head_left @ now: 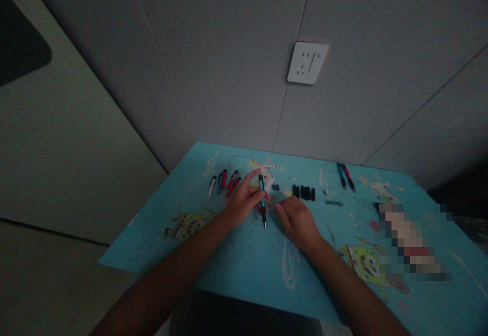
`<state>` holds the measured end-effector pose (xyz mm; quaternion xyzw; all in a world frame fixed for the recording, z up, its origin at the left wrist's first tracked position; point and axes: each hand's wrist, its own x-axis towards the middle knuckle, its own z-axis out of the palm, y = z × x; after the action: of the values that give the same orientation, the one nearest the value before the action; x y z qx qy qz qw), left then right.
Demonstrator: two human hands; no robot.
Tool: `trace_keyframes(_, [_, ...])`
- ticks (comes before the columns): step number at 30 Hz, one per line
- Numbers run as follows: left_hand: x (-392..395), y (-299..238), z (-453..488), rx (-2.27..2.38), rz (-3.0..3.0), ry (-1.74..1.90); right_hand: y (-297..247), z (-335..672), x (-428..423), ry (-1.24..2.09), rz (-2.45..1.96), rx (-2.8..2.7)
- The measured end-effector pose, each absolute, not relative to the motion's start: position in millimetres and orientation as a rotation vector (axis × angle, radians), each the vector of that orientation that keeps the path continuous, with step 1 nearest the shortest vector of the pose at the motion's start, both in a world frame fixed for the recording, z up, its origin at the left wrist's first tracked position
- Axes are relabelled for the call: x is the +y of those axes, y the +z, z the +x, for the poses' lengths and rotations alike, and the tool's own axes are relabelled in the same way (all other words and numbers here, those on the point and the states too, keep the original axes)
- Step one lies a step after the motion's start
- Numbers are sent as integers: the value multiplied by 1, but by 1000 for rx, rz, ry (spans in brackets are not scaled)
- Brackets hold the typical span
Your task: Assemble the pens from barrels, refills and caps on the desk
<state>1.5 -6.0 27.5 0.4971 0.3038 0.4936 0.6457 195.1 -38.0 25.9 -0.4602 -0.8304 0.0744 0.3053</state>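
My left hand [244, 201] is closed round a blue and black pen [262, 200], which stands nearly upright with its tip down on the blue cartoon-printed table [236, 254]. My right hand [297, 219] rests on the table just right of the pen, fingers curled toward its tip; what they pinch, if anything, is too small to see. A row of pen barrels [224, 181], white, blue and red, lies left of my left hand. A row of short black caps [304, 192] lies behind my right hand.
Two whole pens [346, 176], one blue and one red, lie at the back right of the table. A small dark spring-like part [334, 203] lies near them. A wall socket [307, 62] sits on the grey wall behind. A blurred patch covers the table's right side.
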Motion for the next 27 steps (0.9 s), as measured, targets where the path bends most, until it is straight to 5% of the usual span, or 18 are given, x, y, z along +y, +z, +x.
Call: trace_keyframes(27, [-7,22,4,740,1243,1144,16,177,-48,377,-997,-2325])
